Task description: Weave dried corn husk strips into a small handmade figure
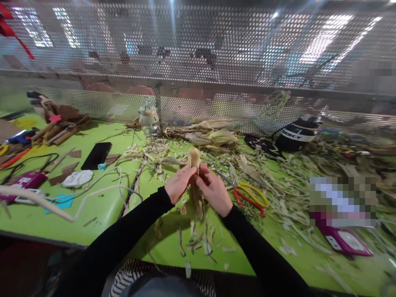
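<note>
Between my two hands, above the green table (173, 243), stands a bundle of dry corn husk (194, 157) with a rounded pale top and loose strands hanging below. My left hand (179, 183) pinches it from the left, thumb and fingers near its middle. From the right, my right hand (214, 189) has its fingers curled closed around the same bundle. Scissors (252, 196) with yellow and red handles lie on the table just right of my right hand, blades pointing to the back left. Husk scraps (201, 241) are scattered below the hands.
A pile of husks (210, 136) lies at the back by a perforated metal screen (192, 45). A clear bottle (149, 119) and a black bottle (298, 134) stand there. Leftward are a phone (97, 155), a white cable (102, 189) and cardboard sticks. A magenta device (346, 239) sits right.
</note>
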{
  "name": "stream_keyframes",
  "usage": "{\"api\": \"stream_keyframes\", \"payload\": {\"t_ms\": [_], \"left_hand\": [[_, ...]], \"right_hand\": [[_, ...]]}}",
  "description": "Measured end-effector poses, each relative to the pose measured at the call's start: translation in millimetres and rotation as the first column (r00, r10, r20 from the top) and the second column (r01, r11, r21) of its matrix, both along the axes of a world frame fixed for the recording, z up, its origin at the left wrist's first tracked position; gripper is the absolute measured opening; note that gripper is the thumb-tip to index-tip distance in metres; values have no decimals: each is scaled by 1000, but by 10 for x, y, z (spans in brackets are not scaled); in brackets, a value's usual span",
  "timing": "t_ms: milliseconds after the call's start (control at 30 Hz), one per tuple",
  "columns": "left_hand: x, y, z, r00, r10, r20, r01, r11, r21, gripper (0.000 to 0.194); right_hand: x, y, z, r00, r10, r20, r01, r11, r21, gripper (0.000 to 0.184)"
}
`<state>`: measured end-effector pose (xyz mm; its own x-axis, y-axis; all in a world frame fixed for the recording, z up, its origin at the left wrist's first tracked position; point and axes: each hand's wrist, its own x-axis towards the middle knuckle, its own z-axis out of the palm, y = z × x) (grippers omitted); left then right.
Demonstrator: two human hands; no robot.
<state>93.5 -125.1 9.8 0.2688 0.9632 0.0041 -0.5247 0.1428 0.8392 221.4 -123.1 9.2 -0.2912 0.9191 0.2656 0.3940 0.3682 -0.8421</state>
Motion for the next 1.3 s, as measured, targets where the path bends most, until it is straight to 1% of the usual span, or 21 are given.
{"api": "stream_keyframes", "payload": {"t_ms": [33,100,133,167,233,267,300,367,433,533,667,767,900,1000,1100,1167,1300], "left_hand": [[1,-8,2,999,-38,-32,38,999,-17,28],[-10,-14,11,992,-76,-97,73,997,-35,32],[-19,-13,14,987,-58,-148,56,998,-19,34],[-31,-9,15,975,-11,-220,15,1000,17,36],[-56,2,8,918,90,-387,-49,992,115,38],[-67,8,3,883,103,-459,-37,988,150,38],[-76,13,-4,854,86,-514,0,986,165,37],[-83,19,-15,824,21,-566,82,984,155,36],[-79,20,-21,818,2,-575,95,986,139,34],[-69,18,-29,809,24,-587,66,989,132,31],[-78,18,-35,783,46,-621,55,988,144,28],[-91,18,-7,796,13,-605,84,988,132,20],[-94,17,58,834,-62,-548,101,994,41,11],[-93,12,75,835,-74,-545,97,995,14,7],[-94,11,48,822,-43,-568,80,996,41,6],[-99,15,19,805,-11,-593,67,995,72,6],[-121,20,-16,752,20,-658,79,990,121,12]], "right_hand": [[10,10,-3,999,36,-11,-36,999,-39,27],[34,24,-10,999,45,-25,-46,997,-57,27],[50,28,-11,1000,14,-28,-15,999,-39,26],[68,30,-9,999,-42,-23,42,999,-5,25],[106,32,2,986,-168,-1,168,983,74,27],[124,30,11,977,-213,12,210,972,106,29],[140,27,21,970,-240,28,234,963,130,30],[161,17,39,965,-259,45,249,956,156,30],[167,2,53,963,-265,47,254,953,164,31],[155,-27,69,961,-274,35,264,949,172,30],[148,-49,78,960,-279,27,270,945,182,28],[174,-26,57,972,-234,1,232,965,126,30],[216,23,8,986,-157,-58,157,988,5,29],[229,37,-8,988,-153,-23,153,988,11,31],[238,36,-1,990,-134,36,133,990,41,31],[246,35,7,991,-111,69,108,993,38,30],[256,24,25,988,-108,107,103,994,46,28]]}}
